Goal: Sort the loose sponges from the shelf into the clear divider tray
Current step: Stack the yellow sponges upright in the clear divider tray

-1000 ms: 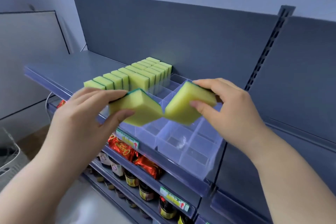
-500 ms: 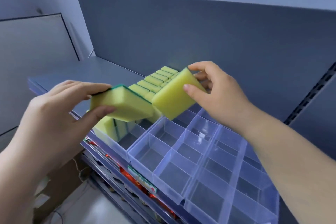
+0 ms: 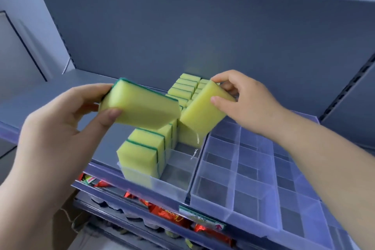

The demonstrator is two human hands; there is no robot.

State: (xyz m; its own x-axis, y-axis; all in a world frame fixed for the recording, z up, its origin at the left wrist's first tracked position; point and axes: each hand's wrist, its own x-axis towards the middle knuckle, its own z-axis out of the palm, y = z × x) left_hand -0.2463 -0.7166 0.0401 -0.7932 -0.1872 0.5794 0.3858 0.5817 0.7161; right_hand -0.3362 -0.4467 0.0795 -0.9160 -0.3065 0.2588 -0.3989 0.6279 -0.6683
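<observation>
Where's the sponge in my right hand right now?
In the head view, the right sponge is mid-frame, pinched and tilted in the right hand. It is above the tray, with its corner beside the left sponge.

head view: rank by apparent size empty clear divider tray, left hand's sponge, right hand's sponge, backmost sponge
1. empty clear plastic divider tray
2. yellow green-backed sponge in left hand, yellow sponge in right hand: alike
3. backmost yellow sponge

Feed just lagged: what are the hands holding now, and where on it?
Left hand pinches the left sponge by its left end; right hand pinches the right sponge by its upper right end.
</observation>
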